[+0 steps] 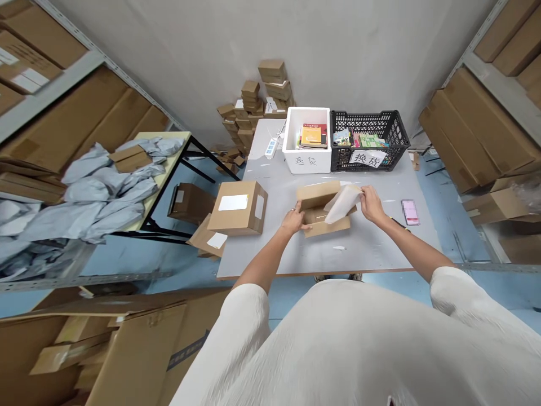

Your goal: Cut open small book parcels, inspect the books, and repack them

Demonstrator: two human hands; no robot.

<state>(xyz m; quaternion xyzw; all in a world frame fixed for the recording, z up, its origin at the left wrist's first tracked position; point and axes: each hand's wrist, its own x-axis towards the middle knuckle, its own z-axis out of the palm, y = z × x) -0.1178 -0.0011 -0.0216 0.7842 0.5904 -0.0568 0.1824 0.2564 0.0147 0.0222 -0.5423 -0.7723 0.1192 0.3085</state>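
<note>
An opened cardboard box (pixel 325 228) lies on the grey table in front of me, its flaps spread. My left hand (pixel 294 219) grips the box's left end, fingers closed on the cardboard edge. At the box's right side my right hand (pixel 372 205) pinches a whitish, translucent sheet of wrapping (pixel 340 205), which hangs tilted over the box's inside. What the wrapping may cover cannot be made out. A thin dark tool, possibly a pen or cutter (pixel 400 224), lies on the table just beyond my right wrist.
A closed carton (pixel 235 216) stands at the table's left edge. Behind the box are a white foam bin (pixel 305 161) and a black crate (pixel 393 159), both holding books. A phone (pixel 409 212) lies right; a power strip (pixel 271 148) lies back left. Grey parcels (pixel 84 217) cover a side table.
</note>
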